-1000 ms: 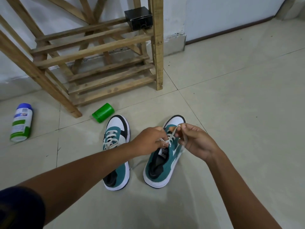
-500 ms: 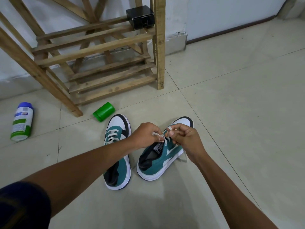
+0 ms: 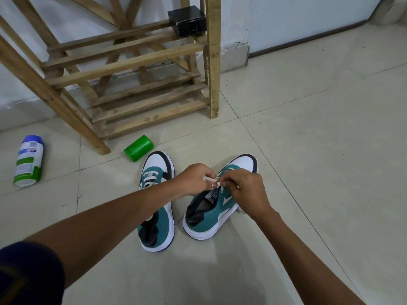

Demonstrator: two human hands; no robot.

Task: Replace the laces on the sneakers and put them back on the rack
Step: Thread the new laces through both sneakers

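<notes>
- Head view: two teal, white and black sneakers stand on the tiled floor, near the camera, toes pointing far.
- Left sneaker: upright, toe close to the green canister. A white lace runs through its eyelets. The left forearm crosses over its middle.
- Right sneaker: just right of the left sneaker, not touching it, toe angled to the far right. Its tongue label shows below the hands.
- Left hand: fingers curled, pinching one end of the white lace above the throat of the right sneaker.
- Right hand: fingers curled, pinching the other part of the same lace, fingertips almost meeting those of the left hand. Whether a knot is formed between them cannot be told.
- Wooden rack: stands at the far left, against the wall. Its slatted shelves carry no sneakers. A black box sits on the upper shelf, at the right end, beside the upright post.
- Green canister: lies on its side on the floor between the rack's lower shelf and the left sneaker.
- Spray can, white and green with a blue cap: lies on its side at the far left, well apart from the sneakers.
- Dark blue sleeve: visible at the near left corner.
</notes>
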